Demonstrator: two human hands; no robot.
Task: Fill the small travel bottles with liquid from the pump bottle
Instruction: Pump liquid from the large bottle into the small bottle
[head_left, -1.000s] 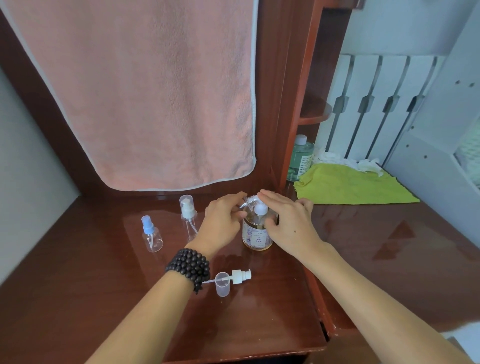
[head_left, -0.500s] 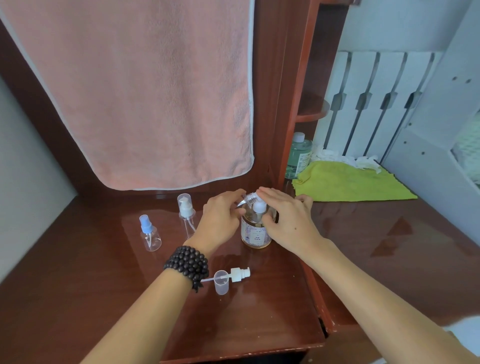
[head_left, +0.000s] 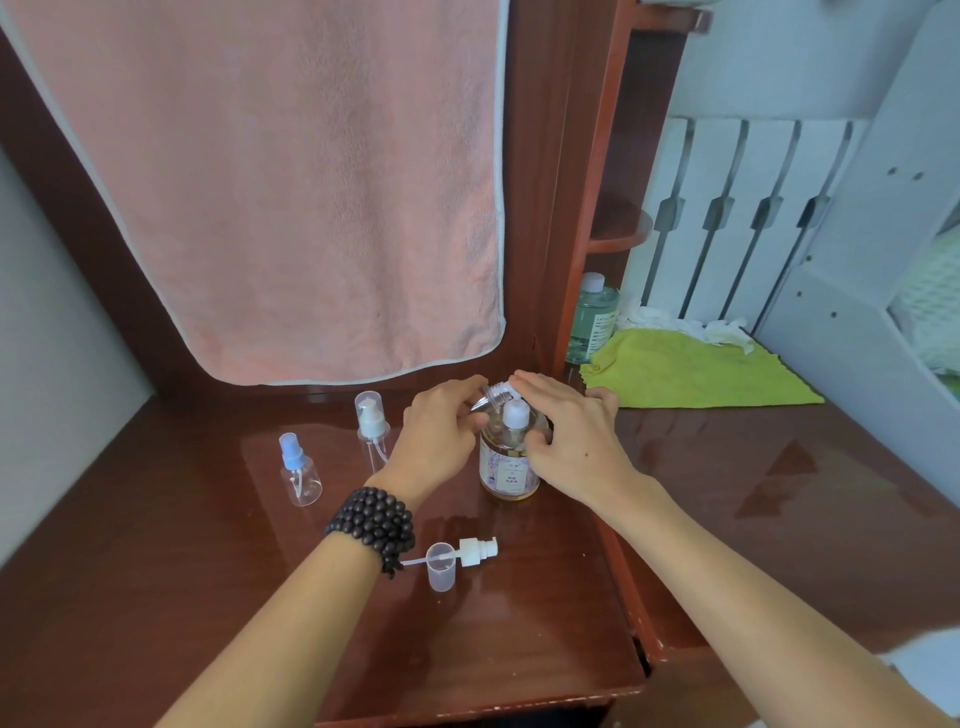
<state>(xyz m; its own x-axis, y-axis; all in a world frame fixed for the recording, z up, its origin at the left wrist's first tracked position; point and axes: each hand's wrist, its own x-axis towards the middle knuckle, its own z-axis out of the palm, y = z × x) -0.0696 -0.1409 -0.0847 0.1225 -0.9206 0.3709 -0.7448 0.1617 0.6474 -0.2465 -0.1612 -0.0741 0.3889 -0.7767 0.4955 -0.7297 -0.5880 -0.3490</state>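
Observation:
The pump bottle (head_left: 508, 470), clear with amber liquid and a pale label, stands on the brown desk (head_left: 519, 623). My left hand (head_left: 441, 436) holds a small clear travel bottle (head_left: 491, 397) tilted, its threaded neck by the white pump head (head_left: 515, 414). My right hand (head_left: 566, 436) lies over the pump, fingers on its top and thumb against the bottle's side. A small bottle with a blue sprayer (head_left: 298, 475) and one with a white pump under a clear cap (head_left: 371, 423) stand to the left. A loose white pump top (head_left: 475, 551) and a clear cap (head_left: 441, 566) lie near my left wrist.
A pink towel (head_left: 291, 182) hangs behind the desk. To the right a green cloth (head_left: 691, 371), a green bottle (head_left: 592, 317) and crumpled white tissue (head_left: 675, 322) sit by a wooden shelf post (head_left: 582, 208). The desk's front edge is close below my forearms.
Both hands keep their places on the pump bottle and the small bottle; only the view shifts slightly.

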